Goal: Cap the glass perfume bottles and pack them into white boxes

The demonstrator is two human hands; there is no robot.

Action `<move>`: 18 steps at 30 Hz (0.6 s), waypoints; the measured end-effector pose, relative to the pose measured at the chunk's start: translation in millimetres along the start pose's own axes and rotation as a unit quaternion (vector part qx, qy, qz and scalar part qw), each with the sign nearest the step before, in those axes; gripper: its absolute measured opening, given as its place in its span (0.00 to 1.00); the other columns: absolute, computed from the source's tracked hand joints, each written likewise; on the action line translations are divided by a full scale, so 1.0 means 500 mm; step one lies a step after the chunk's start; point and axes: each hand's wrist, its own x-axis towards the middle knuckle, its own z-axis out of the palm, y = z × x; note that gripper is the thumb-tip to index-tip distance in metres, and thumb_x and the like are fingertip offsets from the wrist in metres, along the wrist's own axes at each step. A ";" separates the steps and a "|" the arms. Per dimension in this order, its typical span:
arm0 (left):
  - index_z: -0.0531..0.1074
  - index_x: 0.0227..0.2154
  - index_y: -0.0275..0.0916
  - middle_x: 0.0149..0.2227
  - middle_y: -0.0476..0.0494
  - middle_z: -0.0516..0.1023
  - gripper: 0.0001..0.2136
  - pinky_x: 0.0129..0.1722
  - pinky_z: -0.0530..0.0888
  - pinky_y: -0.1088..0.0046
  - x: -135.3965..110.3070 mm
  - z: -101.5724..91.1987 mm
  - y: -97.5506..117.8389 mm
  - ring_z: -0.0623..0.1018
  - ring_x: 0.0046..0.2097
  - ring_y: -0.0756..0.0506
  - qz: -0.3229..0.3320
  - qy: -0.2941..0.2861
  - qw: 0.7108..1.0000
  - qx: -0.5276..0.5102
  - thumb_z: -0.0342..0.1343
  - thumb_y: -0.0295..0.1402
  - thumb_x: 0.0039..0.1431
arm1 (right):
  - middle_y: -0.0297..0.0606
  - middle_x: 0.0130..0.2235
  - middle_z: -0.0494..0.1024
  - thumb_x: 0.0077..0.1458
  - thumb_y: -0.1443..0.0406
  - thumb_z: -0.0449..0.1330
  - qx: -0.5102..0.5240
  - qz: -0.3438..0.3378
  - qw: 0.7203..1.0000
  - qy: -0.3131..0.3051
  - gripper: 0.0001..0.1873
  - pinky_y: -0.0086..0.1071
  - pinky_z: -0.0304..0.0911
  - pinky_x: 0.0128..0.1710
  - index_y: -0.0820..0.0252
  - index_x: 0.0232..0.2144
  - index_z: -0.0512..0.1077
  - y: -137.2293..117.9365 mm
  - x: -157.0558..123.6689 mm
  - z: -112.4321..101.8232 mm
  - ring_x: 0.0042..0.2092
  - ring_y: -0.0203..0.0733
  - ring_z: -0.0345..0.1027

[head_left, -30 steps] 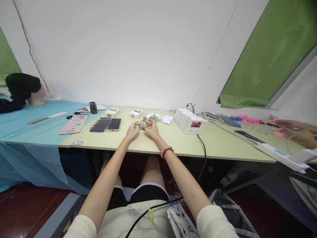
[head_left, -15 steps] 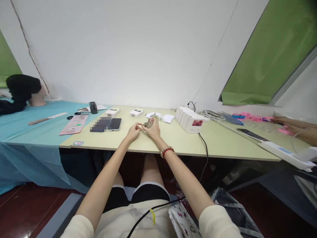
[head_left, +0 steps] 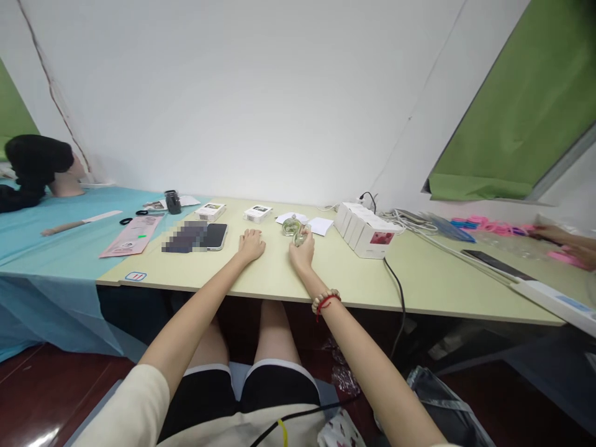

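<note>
My right hand (head_left: 302, 251) is closed around a small round clear glass bottle (head_left: 299, 237) on the pale yellow table (head_left: 419, 273). A second, similar greenish glass bottle (head_left: 290, 226) stands just behind it. My left hand (head_left: 251, 244) rests on the table to the left, fingers loosely curled, with nothing in it. A red and beaded bracelet (head_left: 325, 301) circles my right wrist.
A phone (head_left: 215, 236) lies left of my hands, small white boxes (head_left: 257, 213) and paper cards (head_left: 320, 225) behind them. A row of white boxes (head_left: 367, 233) with a black cable (head_left: 395, 279) stands at the right. Another person's hands (head_left: 565, 245) work among pink items far right. A mannequin head (head_left: 37, 166) and a knife (head_left: 79, 222) lie on the blue cloth.
My left hand has let go of the bottle and now rests on the table. My right hand has carried the bottle to the right, next to the second bottle.
</note>
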 end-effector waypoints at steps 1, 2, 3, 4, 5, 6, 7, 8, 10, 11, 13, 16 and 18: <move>0.60 0.52 0.33 0.56 0.34 0.61 0.22 0.57 0.53 0.56 0.013 0.006 -0.001 0.54 0.61 0.37 0.010 -0.005 1.000 0.011 0.43 0.33 0.54 | 0.39 0.39 0.68 0.40 0.67 0.53 0.018 -0.009 0.999 -0.034 0.18 0.38 0.60 0.42 0.57 0.39 0.60 -0.002 0.000 0.000 0.40 0.45 0.64; 0.58 0.54 0.30 0.58 0.31 0.59 0.24 0.58 0.52 0.56 0.025 0.012 -0.001 0.51 0.62 0.36 0.015 -0.010 1.000 0.019 0.43 0.35 0.55 | 0.38 0.38 0.69 0.40 0.66 0.53 0.034 -0.023 0.997 -0.064 0.16 0.37 0.60 0.41 0.57 0.36 0.60 -0.006 -0.002 0.000 0.39 0.44 0.65; 0.56 0.55 0.28 0.59 0.30 0.56 0.26 0.58 0.50 0.56 0.037 0.017 -0.001 0.48 0.63 0.35 0.014 -0.012 1.000 0.024 0.43 0.36 0.55 | 0.37 0.38 0.69 0.40 0.65 0.54 0.044 -0.043 0.994 -0.088 0.14 0.37 0.61 0.41 0.57 0.34 0.61 -0.012 -0.005 0.001 0.39 0.43 0.65; 0.54 0.56 0.26 0.60 0.28 0.53 0.27 0.59 0.49 0.56 0.049 0.022 -0.002 0.46 0.63 0.35 0.008 -0.008 1.000 0.029 0.43 0.36 0.55 | 0.37 0.38 0.69 0.41 0.64 0.55 0.049 -0.067 0.991 -0.105 0.13 0.37 0.61 0.41 0.56 0.33 0.61 -0.019 -0.009 0.001 0.39 0.43 0.65; 0.52 0.57 0.25 0.61 0.28 0.50 0.29 0.59 0.48 0.56 0.060 0.027 -0.003 0.44 0.64 0.35 0.004 0.001 0.999 0.033 0.44 0.36 0.54 | 0.37 0.39 0.69 0.40 0.63 0.56 0.048 -0.093 0.988 -0.114 0.13 0.36 0.61 0.41 0.56 0.33 0.61 -0.026 -0.013 0.001 0.40 0.43 0.65; 0.50 0.58 0.25 0.62 0.28 0.48 0.30 0.60 0.48 0.57 0.071 0.030 -0.005 0.43 0.64 0.35 0.001 0.016 0.999 0.039 0.44 0.36 0.54 | 0.37 0.39 0.69 0.40 0.63 0.56 0.043 -0.116 0.985 -0.119 0.13 0.36 0.61 0.41 0.56 0.33 0.61 -0.033 -0.017 0.000 0.40 0.43 0.65; 0.48 0.59 0.26 0.63 0.29 0.46 0.31 0.60 0.47 0.56 0.082 0.032 -0.009 0.41 0.64 0.36 0.004 0.030 0.998 0.047 0.45 0.35 0.54 | 0.36 0.39 0.69 0.41 0.63 0.57 0.034 -0.132 0.983 -0.120 0.13 0.36 0.61 0.41 0.56 0.33 0.61 -0.039 -0.020 -0.001 0.40 0.43 0.65; 0.48 0.59 0.27 0.63 0.31 0.45 0.31 0.60 0.46 0.56 0.092 0.034 -0.014 0.40 0.65 0.36 0.009 0.039 0.998 0.057 0.45 0.34 0.53 | 0.36 0.38 0.69 0.41 0.63 0.57 0.023 -0.140 0.983 -0.119 0.13 0.37 0.61 0.41 0.56 0.33 0.61 -0.043 -0.022 -0.002 0.39 0.42 0.65; 0.49 0.60 0.31 0.64 0.34 0.44 0.30 0.60 0.45 0.55 0.113 0.035 -0.026 0.40 0.65 0.36 0.023 0.036 0.996 0.077 0.44 0.34 0.53 | 0.36 0.38 0.69 0.42 0.63 0.56 0.001 -0.137 0.985 -0.101 0.14 0.38 0.60 0.40 0.56 0.34 0.61 -0.047 -0.024 -0.006 0.38 0.43 0.65; 0.49 0.60 0.33 0.64 0.35 0.44 0.30 0.60 0.44 0.54 0.123 0.034 -0.033 0.40 0.65 0.36 0.028 0.027 0.996 0.084 0.44 0.34 0.54 | 0.37 0.38 0.69 0.42 0.63 0.56 -0.010 -0.128 0.988 -0.086 0.14 0.38 0.60 0.40 0.56 0.35 0.61 -0.046 -0.023 -0.008 0.38 0.44 0.64; 0.50 0.60 0.34 0.64 0.36 0.45 0.29 0.60 0.46 0.54 0.139 0.033 -0.044 0.42 0.64 0.36 0.034 0.010 0.995 0.089 0.44 0.36 0.54 | 0.39 0.40 0.68 0.43 0.64 0.55 -0.030 -0.099 0.993 -0.053 0.15 0.40 0.59 0.42 0.56 0.37 0.61 -0.040 -0.019 -0.010 0.41 0.46 0.64; 0.50 0.59 0.33 0.62 0.33 0.49 0.30 0.58 0.49 0.54 0.150 0.031 -0.054 0.47 0.63 0.35 0.042 0.007 0.996 0.085 0.44 0.38 0.54 | 0.44 0.42 0.66 0.45 0.66 0.52 -0.051 -0.040 0.998 -0.009 0.17 0.43 0.57 0.45 0.57 0.41 0.61 -0.025 -0.012 -0.011 0.45 0.50 0.62; 0.51 0.59 0.33 0.60 0.32 0.54 0.30 0.58 0.50 0.54 0.146 0.029 -0.057 0.52 0.61 0.35 0.072 0.017 0.993 0.093 0.45 0.39 0.53 | 0.46 0.43 0.65 0.44 0.67 0.51 -0.052 -0.004 0.999 0.014 0.19 0.44 0.56 0.46 0.58 0.43 0.60 -0.015 -0.008 -0.010 0.48 0.51 0.60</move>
